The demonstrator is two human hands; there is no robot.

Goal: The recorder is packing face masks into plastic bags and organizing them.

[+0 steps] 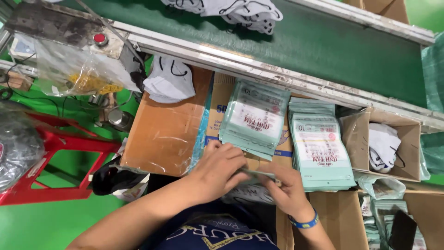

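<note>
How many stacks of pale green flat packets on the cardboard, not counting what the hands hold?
2. One stack of pale green flat packets lies above the left hand; the second stack sits beside the right hand, next to an open cardboard box. More may be hidden.

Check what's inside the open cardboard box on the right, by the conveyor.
The open cardboard box holds white face masks with black ear loops, loosely piled. How many there are, and anything beneath them, cannot be seen; the box wall and top masks cover the rest.
</note>
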